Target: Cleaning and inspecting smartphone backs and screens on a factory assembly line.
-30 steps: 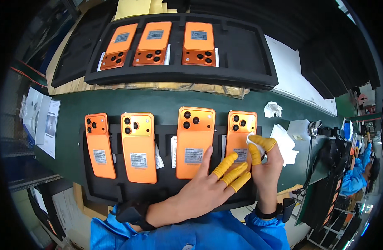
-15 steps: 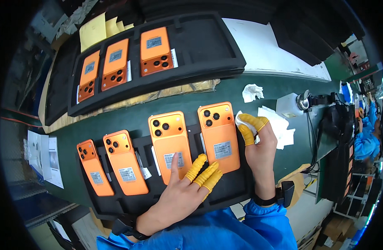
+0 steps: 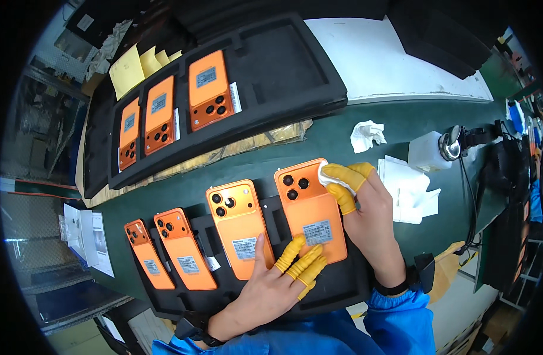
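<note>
Several orange phones lie back up in a near black foam tray (image 3: 336, 290), each with a grey label and a cluster of camera lenses. At the upper right corner of the rightmost phone (image 3: 312, 207), my right hand (image 3: 369, 213) pinches a folded white wipe (image 3: 326, 177) in yellow finger cots, the wipe touching the phone there. My left hand (image 3: 268, 293) is spread with cots on several fingers; its fingertips rest on that phone's lower left part, by the label. Its bare thumb reaches over the lower part of the neighbouring phone (image 3: 239, 228).
A second black foam tray (image 3: 283, 71) at the back holds three orange phones. Yellow paper notes (image 3: 128, 72) stick up behind it. On the green table, right, are a crumpled tissue (image 3: 367, 136), white wipes (image 3: 404, 189) and a white bottle with a metal top (image 3: 430, 151).
My right hand has brought the wipe left, from beside the rightmost phone onto its upper right corner. My left hand stays by the lower part of that phone. The whole view has shifted slightly.
</note>
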The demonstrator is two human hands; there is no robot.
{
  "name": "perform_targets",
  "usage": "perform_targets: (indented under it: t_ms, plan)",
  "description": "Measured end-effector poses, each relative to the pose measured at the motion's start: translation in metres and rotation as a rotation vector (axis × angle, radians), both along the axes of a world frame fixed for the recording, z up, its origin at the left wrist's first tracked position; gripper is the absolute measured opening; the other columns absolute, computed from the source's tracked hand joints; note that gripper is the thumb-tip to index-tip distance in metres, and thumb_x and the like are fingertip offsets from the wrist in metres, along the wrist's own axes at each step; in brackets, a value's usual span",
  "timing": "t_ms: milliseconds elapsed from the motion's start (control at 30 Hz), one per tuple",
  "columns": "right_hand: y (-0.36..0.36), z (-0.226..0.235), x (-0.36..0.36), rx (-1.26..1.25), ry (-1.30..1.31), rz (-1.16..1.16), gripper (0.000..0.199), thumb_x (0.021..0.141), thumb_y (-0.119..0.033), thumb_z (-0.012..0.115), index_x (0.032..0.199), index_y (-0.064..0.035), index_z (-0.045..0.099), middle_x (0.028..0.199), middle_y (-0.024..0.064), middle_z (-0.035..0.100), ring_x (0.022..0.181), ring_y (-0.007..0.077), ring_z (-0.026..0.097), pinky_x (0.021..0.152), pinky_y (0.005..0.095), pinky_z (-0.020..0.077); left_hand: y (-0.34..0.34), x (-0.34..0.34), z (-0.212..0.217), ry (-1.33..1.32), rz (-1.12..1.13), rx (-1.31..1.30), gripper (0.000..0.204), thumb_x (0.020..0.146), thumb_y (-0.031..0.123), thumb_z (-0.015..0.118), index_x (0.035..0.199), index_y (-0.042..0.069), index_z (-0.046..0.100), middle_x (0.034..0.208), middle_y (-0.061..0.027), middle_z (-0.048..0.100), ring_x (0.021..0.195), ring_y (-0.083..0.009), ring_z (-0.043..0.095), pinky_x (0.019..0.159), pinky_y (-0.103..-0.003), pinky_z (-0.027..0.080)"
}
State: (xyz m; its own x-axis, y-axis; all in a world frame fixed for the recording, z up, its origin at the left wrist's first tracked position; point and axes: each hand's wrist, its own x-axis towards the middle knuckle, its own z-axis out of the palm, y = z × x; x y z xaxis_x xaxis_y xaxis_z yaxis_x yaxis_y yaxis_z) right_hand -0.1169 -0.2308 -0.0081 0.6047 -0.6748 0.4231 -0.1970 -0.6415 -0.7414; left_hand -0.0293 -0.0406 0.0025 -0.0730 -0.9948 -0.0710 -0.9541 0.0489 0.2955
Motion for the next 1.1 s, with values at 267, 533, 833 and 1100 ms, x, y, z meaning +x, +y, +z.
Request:
perform_targets:
  t_ms: [267,533,833,1100]
  plan:
    - [0.001,-0.017,0.015,-0.147,0.006,0.093,0.037,0.061,0.008,0.064,0.097,0.0033,0.064,0.092,0.0145,0.056,0.079,0.0307,0.057,0.069,0.0347,0.0506,-0.001,0.001,0.001,0.025,0.031,-0.013,0.041,0.084,0.030,0.064,0.122,0.014,0.059,0.127,0.0003,0.057,0.130,-0.0227,0.042,0.104,-0.072,0.007]
    - [0.008,-0.011,0.005,-0.489,0.142,0.306,0.035,0.068,-0.006,0.062,0.102,0.0037,0.063,0.097,0.0138,0.057,0.081,0.0287,0.056,0.082,0.0379,0.0481,-0.001,0.002,0.002,0.074,0.056,-0.023,0.041,0.083,0.027,0.064,0.121,0.013,0.059,0.119,-0.0034,0.061,0.126,-0.0209,0.047,0.103,-0.073,0.006]
    - [0.001,0.011,-0.063,-0.275,0.179,-0.107,0.036,0.066,0.003,0.067,0.101,-0.0038,0.066,0.091,0.0130,0.060,0.080,0.0301,0.059,0.071,0.0361,0.0487,-0.003,0.002,0.002,0.079,0.033,-0.096,0.045,0.083,0.027,0.064,0.124,0.011,0.057,0.121,-0.0038,0.060,0.127,-0.0226,0.045,0.103,-0.072,0.005]
    - [-0.074,0.048,-0.107,-0.406,0.222,-0.641,0.023,0.077,-0.004,0.067,0.100,-0.0055,0.064,0.089,0.0150,0.059,0.078,0.0322,0.059,0.066,0.0373,0.0465,0.011,0.001,0.019,0.073,0.040,-0.199,0.036,0.081,0.025,0.066,0.114,0.010,0.063,0.127,-0.0027,0.056,0.131,-0.0276,0.039,0.104,-0.073,0.008]
